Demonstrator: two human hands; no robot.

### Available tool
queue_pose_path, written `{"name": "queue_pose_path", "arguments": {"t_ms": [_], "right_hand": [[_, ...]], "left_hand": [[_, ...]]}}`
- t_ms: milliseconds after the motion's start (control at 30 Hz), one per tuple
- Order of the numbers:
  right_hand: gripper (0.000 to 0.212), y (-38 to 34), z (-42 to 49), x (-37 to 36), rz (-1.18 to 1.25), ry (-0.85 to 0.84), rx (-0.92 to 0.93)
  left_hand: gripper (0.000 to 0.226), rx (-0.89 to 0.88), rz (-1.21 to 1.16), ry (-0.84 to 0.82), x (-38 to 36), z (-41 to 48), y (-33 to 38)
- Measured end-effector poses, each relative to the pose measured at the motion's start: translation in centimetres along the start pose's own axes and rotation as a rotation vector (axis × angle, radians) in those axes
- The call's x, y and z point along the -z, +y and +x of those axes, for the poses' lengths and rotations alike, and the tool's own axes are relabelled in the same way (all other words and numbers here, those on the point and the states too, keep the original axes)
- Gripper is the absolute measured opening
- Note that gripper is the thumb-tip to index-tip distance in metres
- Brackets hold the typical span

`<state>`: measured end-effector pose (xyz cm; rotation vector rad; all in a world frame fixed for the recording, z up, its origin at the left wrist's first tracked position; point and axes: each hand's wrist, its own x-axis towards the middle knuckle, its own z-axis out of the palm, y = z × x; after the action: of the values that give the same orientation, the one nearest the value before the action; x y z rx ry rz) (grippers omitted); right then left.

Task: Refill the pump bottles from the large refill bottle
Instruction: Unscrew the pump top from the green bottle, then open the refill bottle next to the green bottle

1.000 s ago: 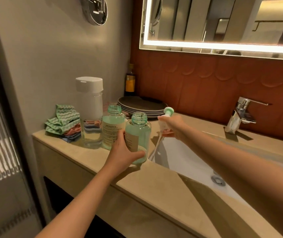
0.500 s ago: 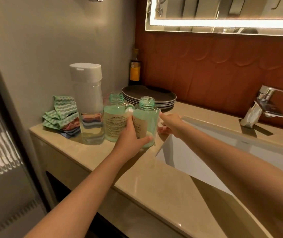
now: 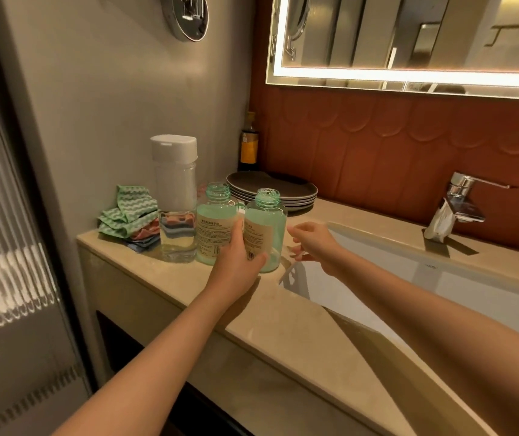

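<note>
Our right hand (image 3: 313, 243) has drawn back, fingers spread loose. Our left hand (image 3: 236, 269) wraps its fingers round the open pump bottle (image 3: 270, 221), keeping it steady on the counter (image 3: 283, 313).

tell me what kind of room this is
Most likely a bathroom: a white sink basin with a chrome faucet is sunk in the stone counter, and a backlit mirror hangs above.

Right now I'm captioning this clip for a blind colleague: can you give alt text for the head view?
A left hand grips an uncapped green bottle on a beige counter by the sink, the right hand open beside it. A second green bottle and a white-capped refill bottle stand to its left.
</note>
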<state>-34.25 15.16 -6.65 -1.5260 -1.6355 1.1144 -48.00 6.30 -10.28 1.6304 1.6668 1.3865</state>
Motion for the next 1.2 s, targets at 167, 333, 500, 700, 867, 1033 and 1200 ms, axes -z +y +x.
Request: {"name": "queue_pose_path", "arguments": {"t_ms": [167,333,500,700,867,1033,1200], "right_hand": [[0.043,-0.3,-2.4,0.0,-0.061,-0.014,0.042],[0.055,-0.8,-4.3,-0.3,-0.078,0.035,0.129],[0.053,-1.0,-5.5,-2.0,-0.033,0.01,0.132],[0.05,-0.8,-5.4,-3.1,0.088,-0.009,0.127],[0.049,-0.4,-5.0,-3.2,0.086,-0.017,0.118],[0.05,-0.4,-5.0,-3.1,0.111,-0.038,0.104],[0.048,-0.5,-5.5,-3.1,0.127,-0.062,0.055]], "left_hand": [[0.043,-0.048,0.015,0.245,0.9,-2.3,0.2],[0.035,-0.017,-0.012,0.694,4.3,-2.3,-0.9],[0.079,0.106,0.012,0.534,8.0,-0.2,-3.8],[0.102,0.178,-0.167,0.148,10.4,2.9,-3.7],[0.071,0.233,-0.121,0.159,11.2,3.8,-3.8],[0.059,0.232,-0.127,0.282,10.6,3.0,-4.2],[0.058,0.25,-0.063,0.304,11.0,0.9,-3.6]]}}
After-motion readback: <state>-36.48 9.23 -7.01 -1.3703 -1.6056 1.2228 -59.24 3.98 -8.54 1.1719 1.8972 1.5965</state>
